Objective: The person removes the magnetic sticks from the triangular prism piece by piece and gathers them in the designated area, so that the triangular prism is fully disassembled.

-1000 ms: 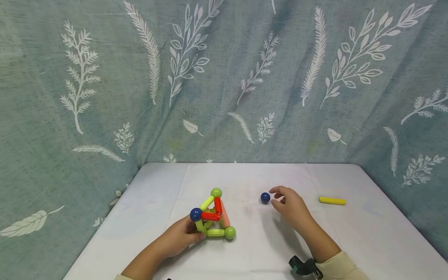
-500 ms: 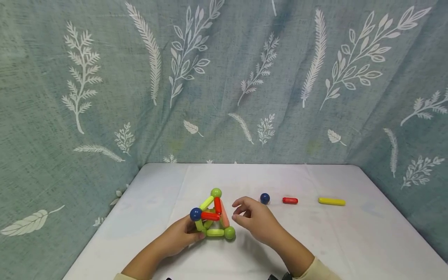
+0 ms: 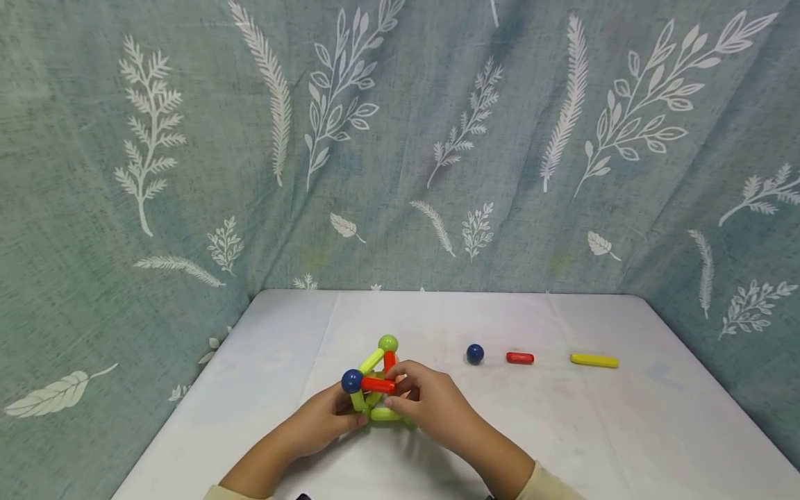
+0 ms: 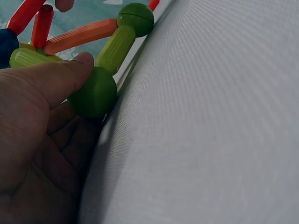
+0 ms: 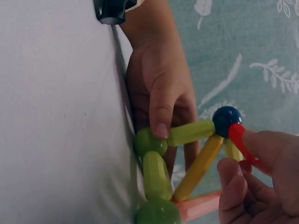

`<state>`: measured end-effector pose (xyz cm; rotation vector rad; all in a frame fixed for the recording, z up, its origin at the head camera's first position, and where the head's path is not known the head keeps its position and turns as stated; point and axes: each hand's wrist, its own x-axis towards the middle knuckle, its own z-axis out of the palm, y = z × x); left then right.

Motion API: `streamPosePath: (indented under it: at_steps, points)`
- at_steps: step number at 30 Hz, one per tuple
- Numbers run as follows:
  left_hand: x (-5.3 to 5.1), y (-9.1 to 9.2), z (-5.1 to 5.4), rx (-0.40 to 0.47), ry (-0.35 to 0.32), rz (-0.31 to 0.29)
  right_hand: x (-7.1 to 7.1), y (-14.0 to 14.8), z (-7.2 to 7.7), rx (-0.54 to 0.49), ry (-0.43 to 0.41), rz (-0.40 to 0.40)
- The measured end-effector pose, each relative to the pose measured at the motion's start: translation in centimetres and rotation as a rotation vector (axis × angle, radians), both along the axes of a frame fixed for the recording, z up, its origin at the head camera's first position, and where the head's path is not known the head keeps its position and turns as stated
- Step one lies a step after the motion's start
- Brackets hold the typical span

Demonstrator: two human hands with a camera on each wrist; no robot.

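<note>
A frame of magnetic rods and balls stands on the white table, with a green ball (image 3: 388, 343) at its far corner and a blue ball (image 3: 352, 380) raised at its left. My left hand (image 3: 321, 423) grips the frame's near-left corner; in the left wrist view the thumb presses on a green ball (image 4: 96, 95) there. From the blue ball a red rod (image 3: 378, 385) reaches right. My right hand (image 3: 437, 404) pinches this rod near its free end, between thumb and fingers. Behind those fingers, the salmon rod (image 5: 201, 205) is mostly hidden in the head view.
Right of the frame, a loose blue ball (image 3: 475, 354), a short red rod (image 3: 520, 357) and a longer yellow rod (image 3: 594, 360) lie in a row on the table (image 3: 625, 430). A leaf-patterned cloth (image 3: 400, 153) hangs behind and at both sides.
My right hand has moved left, from beside the loose blue ball to the frame's red rod, uncovering the loose red rod. The left hand has kept its hold on the frame.
</note>
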<state>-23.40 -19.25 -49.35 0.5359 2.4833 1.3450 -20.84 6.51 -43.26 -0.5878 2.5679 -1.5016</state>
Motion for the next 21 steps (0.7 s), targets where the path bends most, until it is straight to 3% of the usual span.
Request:
streamPosePath:
  at_steps: [12,21]
  points:
    - [-0.3,-0.2,0.0,-0.013,0.004,-0.011,-0.1,-1.6,-0.2,-0.163,-0.103,-0.087]
    - [-0.1,-0.1,0.1,-0.009,0.009,-0.010,-0.1,-1.4,-0.2,-0.135,-0.082,-0.094]
